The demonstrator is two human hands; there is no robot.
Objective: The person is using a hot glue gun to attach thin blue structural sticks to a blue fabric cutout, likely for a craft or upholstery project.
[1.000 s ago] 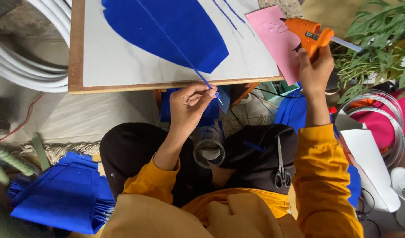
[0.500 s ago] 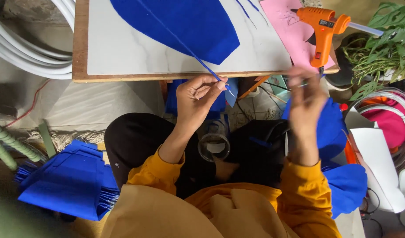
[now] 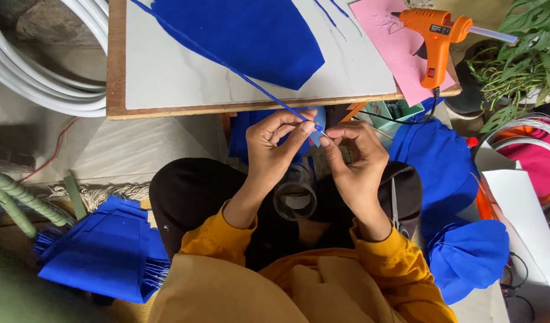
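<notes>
Left hand (image 3: 275, 140) pinched the blue felt strip (image 3: 251, 81); the strip ran taut toward eleven o'clock. Right hand (image 3: 355, 152) gripped its near end to steady it. Glue gun (image 3: 433, 36) rested at one o'clock.

Low wooden-framed board (image 3: 113, 72) with a pale marble-look top fills the upper middle, seen from above. Grey concrete floor (image 3: 137, 149) below it, a thin red wire (image 3: 53, 149) trailing across. White hoses (image 3: 41, 78) coiled at upper left next to a rough stone (image 3: 41, 21). Green poles (image 3: 14, 200) lower left, frayed woven mat edge (image 3: 107, 192) beside them. Green leafy plant (image 3: 520, 66) in a dark pot at upper right. White paper sheets (image 3: 523, 215) along the right edge. Even, soft daylight, no hard shadows.
</notes>
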